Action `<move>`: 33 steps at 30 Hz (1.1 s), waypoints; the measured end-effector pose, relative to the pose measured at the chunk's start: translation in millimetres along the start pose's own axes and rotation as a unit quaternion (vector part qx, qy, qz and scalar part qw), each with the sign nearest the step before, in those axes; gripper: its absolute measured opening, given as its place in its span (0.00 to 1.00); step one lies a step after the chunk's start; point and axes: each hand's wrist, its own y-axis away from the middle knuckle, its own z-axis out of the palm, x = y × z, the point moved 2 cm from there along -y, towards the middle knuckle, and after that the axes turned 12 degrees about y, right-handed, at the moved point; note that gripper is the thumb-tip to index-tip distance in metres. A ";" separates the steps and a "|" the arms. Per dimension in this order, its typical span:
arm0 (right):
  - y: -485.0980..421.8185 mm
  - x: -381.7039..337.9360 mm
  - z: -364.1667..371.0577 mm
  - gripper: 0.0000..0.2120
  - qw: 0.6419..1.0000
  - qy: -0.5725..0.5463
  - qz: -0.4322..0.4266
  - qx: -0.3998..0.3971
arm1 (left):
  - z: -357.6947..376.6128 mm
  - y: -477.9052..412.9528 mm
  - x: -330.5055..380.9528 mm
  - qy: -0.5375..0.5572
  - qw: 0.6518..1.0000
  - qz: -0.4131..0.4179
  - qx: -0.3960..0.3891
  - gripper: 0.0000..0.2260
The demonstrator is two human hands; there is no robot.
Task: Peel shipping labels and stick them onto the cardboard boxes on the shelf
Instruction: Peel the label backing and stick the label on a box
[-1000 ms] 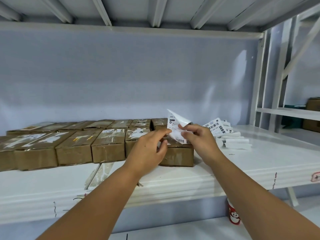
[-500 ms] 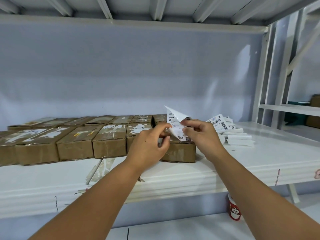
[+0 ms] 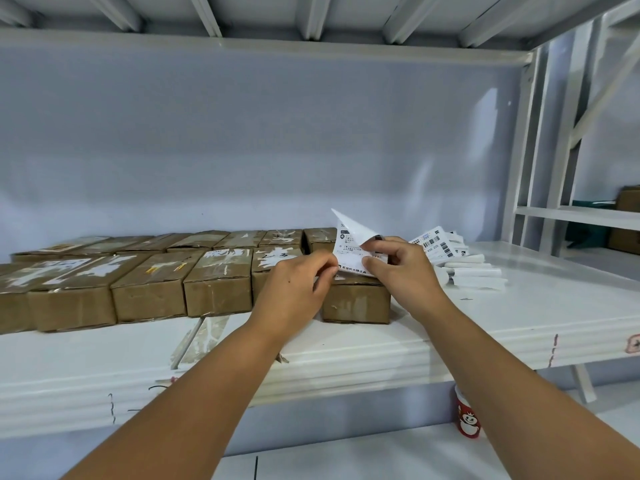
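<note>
A white shipping label (image 3: 349, 239) with a curled-up corner is held between both hands above the nearest cardboard box (image 3: 356, 299) on the white shelf (image 3: 519, 317). My left hand (image 3: 296, 289) pinches the label's lower left edge. My right hand (image 3: 398, 271) pinches its lower right part, and the backing or a corner folds upward over the print. Two rows of brown cardboard boxes (image 3: 218, 282) run to the left along the shelf, several with torn white label remains on top. A pile of more labels (image 3: 450, 261) lies just right of my right hand.
The shelf's front lip (image 3: 346, 368) runs across below my wrists. White uprights (image 3: 550, 150) stand at the right, with a further shelf holding boxes (image 3: 627, 220) behind. A red-and-white cup (image 3: 467, 417) sits below the shelf. Strips of tape (image 3: 204, 334) lie in front of the boxes.
Both hands with the label have stayed over the nearest box; the label has shifted slightly lower and my fingers have come closer together on it.
</note>
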 end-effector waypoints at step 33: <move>3.8 -0.8 1.5 0.11 0.999 0.005 -0.005 -0.041 | -0.5 1.5 3.0 0.004 1.000 0.019 0.007 0.04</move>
